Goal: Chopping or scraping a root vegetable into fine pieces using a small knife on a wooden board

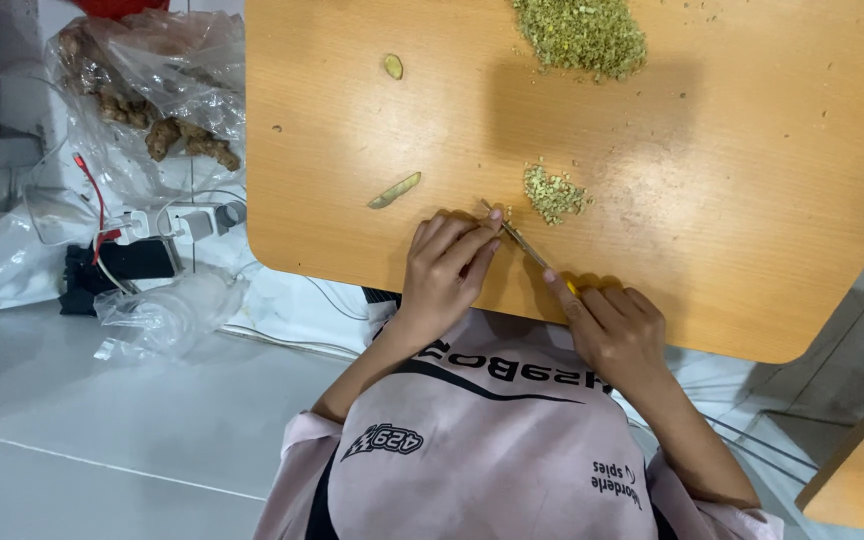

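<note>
- A small knife [522, 242] lies low across the near edge of the wooden table [752, 250], its thin blade running up and left from a yellow handle.
- The right hand [617, 325] is closed around that yellow handle, index finger stretched along the back of the blade.
- The left hand [447, 265] rests palm down on the table just left of the blade, fingers together and slightly curled, fingertips touching the blade near its tip; whether anything sits under them I cannot tell.
- A small heap of finely chopped greenish-yellow bits [554, 193] sits just beyond the blade tip, close to both hands.
- A long unchopped slice [394, 190] lies to the left of the hands, apart from the heap.
- A smaller oval slice [393, 66] lies further up the table.
- A large pile of the same chopped bits [582, 35] sits at the far edge, well apart from the knife.
- Off the table, on the pale floor to the left, a clear plastic bag of knobbly ginger roots [167, 130] lies beside a white power strip [187, 220] with cables.
</note>
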